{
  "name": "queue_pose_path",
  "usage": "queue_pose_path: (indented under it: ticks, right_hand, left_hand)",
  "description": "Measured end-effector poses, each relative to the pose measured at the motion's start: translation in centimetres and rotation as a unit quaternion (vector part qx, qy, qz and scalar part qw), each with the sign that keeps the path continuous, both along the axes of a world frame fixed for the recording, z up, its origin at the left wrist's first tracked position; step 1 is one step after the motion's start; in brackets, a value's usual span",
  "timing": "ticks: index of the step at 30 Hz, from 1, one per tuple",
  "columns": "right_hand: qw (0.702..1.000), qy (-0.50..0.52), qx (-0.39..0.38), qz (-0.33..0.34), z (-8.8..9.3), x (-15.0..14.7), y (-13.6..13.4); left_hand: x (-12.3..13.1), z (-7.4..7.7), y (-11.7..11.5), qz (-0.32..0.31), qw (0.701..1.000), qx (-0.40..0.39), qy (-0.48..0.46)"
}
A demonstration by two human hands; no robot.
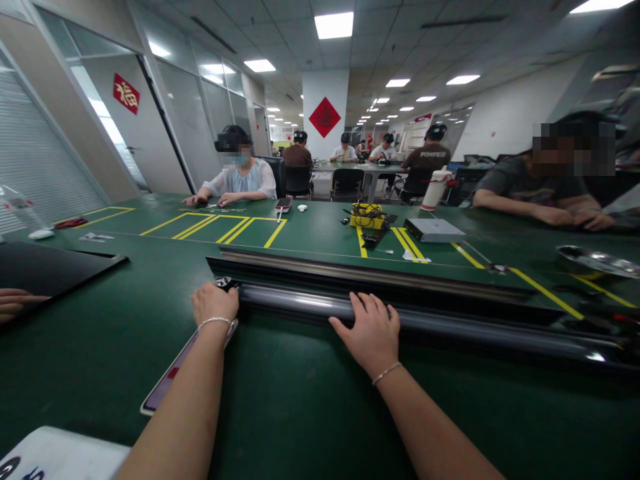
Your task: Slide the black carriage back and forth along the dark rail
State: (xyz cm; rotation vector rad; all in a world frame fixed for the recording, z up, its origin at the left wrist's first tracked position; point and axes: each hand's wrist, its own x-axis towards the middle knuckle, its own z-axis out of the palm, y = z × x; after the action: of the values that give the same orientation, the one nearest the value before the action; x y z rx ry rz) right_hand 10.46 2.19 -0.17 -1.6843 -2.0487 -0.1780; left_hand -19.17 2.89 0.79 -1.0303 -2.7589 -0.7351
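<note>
A long, glossy dark tube (pixel 295 301) lies across the green table in front of me, running off toward the right edge. My left hand (pixel 215 303) is closed at its left end, by a small black-and-silver end piece (pixel 226 283). The fingertips there are partly hidden. My right hand (pixel 373 330) rests on top of the tube's middle stretch, with its fingers spread. Just behind the tube lie long dark strips (pixel 370 275), roughly parallel to it. A phone (pixel 167 380) lies partly under my left forearm.
Another person's hand (pixel 20 303) is on a black panel (pixel 50 270) at left. A white object (pixel 65 457) sits at the lower left. Farther off are a yellow box with cables (pixel 367 215), a grey box (pixel 434 230), a metal dish (pixel 600 260) and seated people.
</note>
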Motion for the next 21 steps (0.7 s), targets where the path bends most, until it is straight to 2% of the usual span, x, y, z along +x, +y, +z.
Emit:
queue_pose_path:
  ticks: [5, 12, 21]
  right_hand:
    - [1.000, 0.003, 0.007, 0.002, -0.06, 0.01, -0.04]
    - [1.000, 0.006, 0.005, 0.000, -0.08, -0.03, -0.01]
    - [1.000, 0.006, 0.012, 0.000, -0.25, -0.01, 0.04]
  left_hand:
    - [-0.40, 0.21, 0.02, -0.009, 1.000, -0.020, -0.002]
    - [0.26, 0.63, -0.20, -0.003, 0.999, -0.038, 0.008]
    - [0.19, 0.51, -0.09, -0.011, 0.999, -0.047, 0.024]
